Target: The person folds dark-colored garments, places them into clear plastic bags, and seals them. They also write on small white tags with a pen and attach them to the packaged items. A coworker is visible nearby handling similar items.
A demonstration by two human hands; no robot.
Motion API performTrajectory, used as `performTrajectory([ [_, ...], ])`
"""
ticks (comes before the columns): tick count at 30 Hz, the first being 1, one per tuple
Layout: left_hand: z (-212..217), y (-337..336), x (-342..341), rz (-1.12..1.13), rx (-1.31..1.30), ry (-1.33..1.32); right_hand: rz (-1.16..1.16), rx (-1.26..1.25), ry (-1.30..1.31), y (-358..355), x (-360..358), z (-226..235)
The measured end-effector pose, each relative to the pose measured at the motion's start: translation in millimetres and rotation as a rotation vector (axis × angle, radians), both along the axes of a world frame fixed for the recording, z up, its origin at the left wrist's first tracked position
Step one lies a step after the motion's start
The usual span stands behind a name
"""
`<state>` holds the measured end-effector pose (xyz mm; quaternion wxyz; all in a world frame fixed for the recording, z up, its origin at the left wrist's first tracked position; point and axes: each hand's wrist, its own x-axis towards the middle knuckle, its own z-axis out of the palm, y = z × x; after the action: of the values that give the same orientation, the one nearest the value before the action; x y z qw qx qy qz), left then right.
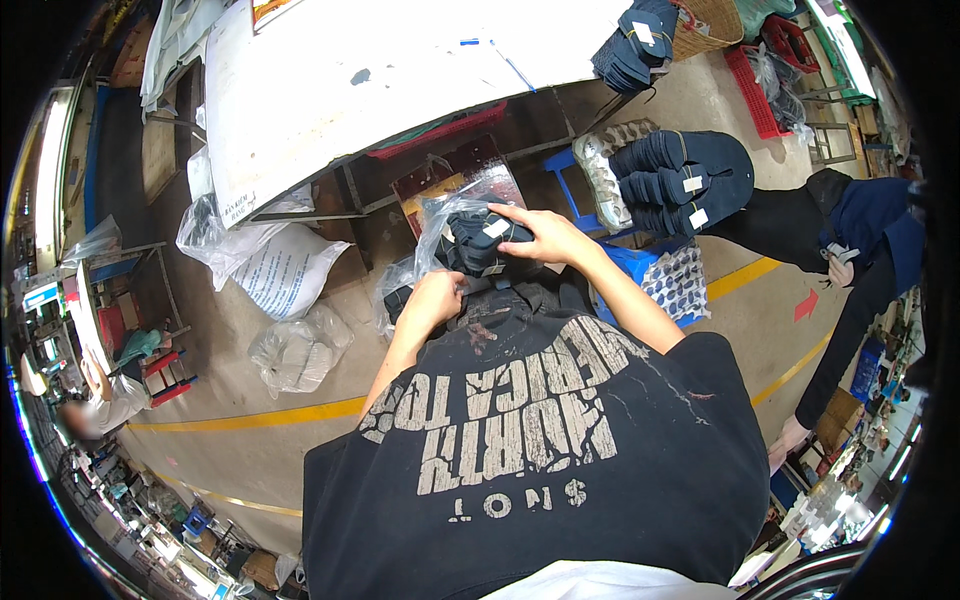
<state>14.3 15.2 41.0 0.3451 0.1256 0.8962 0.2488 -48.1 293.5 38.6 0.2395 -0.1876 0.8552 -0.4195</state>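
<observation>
The left hand (pixel 432 299) is resting with curled fingers (gripping or not, I cannot tell) beside the clear bag (pixel 428 238), while the dark bundle (pixel 468 238) is lying under the right hand's (pixel 552 240) wide-set fingers, where lopsided pressure could tear the plastic.

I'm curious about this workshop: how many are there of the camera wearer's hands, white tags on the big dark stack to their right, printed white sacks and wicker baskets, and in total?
Hands (left hand, right hand): 2
Tags on the stack: 2
Sack: 1
Basket: 1
Total: 6
</observation>
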Motion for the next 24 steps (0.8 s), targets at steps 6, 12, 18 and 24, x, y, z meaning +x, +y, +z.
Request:
performTrajectory([
  [6,51,2,-12,-0.153,0.335,0.046,-0.080,0.078,0.023,-11,-15,-6],
  [12,60,2,-6,-0.014,0.368,0.054,-0.084,0.203,0.151,-22,1,0],
  [18,28,-4,3,0.546,0.201,0.338,0.028,0.129,0.186,-15,31,9],
  [24,-28,-20,6,0.751,-0.161,-0.049,-0.134,-0.078,-0.077,-5,41,17],
])
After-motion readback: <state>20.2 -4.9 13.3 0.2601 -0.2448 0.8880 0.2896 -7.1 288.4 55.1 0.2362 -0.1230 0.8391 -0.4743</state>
